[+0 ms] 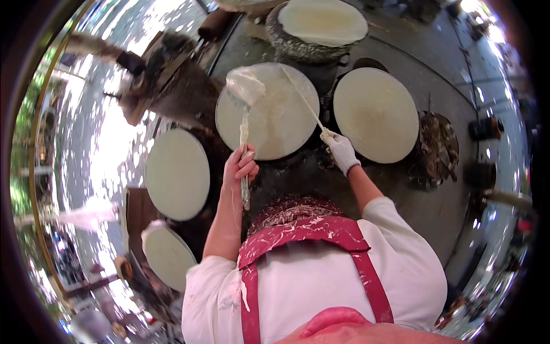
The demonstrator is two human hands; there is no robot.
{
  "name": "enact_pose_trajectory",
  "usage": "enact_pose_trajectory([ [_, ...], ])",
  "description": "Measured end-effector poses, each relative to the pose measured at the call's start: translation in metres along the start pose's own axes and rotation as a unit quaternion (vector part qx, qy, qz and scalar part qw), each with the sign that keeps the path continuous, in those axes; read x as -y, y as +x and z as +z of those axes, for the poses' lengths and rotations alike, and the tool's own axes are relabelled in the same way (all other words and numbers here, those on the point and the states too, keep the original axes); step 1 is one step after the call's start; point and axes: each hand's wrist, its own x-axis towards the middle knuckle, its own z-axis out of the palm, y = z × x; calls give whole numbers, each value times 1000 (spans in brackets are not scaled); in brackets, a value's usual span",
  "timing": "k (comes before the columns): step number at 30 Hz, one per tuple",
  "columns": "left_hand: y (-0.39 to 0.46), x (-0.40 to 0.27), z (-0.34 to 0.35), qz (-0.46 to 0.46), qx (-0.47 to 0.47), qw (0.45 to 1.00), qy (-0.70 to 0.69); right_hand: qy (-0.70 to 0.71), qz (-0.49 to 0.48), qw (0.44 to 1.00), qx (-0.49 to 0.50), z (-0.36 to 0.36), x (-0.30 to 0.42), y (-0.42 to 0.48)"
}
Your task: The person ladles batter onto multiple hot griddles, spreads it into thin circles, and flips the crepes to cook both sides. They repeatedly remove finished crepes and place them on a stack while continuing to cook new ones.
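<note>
My bare left hand (245, 165) grips the handle of a metal ladle (245, 88), whose bowl, smeared with pale batter, is over the upper left part of a round griddle (275, 116) covered with a thin pale batter sheet. My right hand (342, 150), in a white knit glove, is closed on the batter-caked end of a thin stick or blade (303, 96) that slants up and left across the same sheet. Just right of that hand lies another round griddle (376, 116) covered with a pale sheet. Whether the stick touches the batter I cannot tell.
Two more round pale sheets (178, 174) (168, 256) lie at the left. A pale sheet (324, 21) rests on a round, crusted stand at the top. Charred wood (438, 146) lies on the right, and a dark, sooty structure (172, 86) stands at the upper left.
</note>
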Motion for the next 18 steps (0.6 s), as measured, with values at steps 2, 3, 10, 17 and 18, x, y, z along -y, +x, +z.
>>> enact_pose_trajectory([
  [2,-3,12,33,60,-78,993,60,-83,-6,994,65,-4,1,5],
  [3,-9,-5,52,31,-5,999,-26,-114,-11,989,95,10,8,7],
  [10,-88,-12,42,127,-28,988,-84,-93,-76,990,75,21,10,29],
  [17,-228,26,36,310,-297,894,124,-92,-78,970,210,54,-52,10],
  [18,-243,37,43,309,-384,834,249,-34,-91,984,149,64,-61,8],
])
